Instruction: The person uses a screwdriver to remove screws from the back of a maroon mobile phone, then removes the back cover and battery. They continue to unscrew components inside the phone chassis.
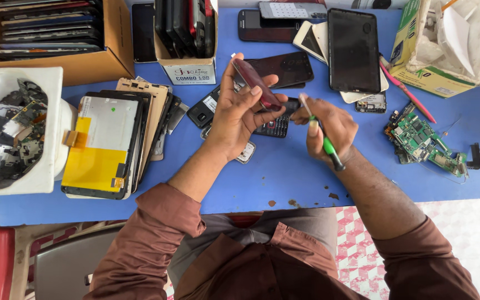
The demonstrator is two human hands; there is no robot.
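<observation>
Left hand [240, 108] pinches the small, light, slippery maroon phone [255, 84] by its edges; right hand [329, 128] grips a green-handled screwdriver [322, 136]; we judge both rigid.

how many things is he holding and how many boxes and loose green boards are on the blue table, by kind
Dark red phone in the left hand: 1
Green-handled screwdriver in the right hand: 1
Cardboard boxes: 3
Green circuit boards loose on the table: 1
Total: 6
</observation>
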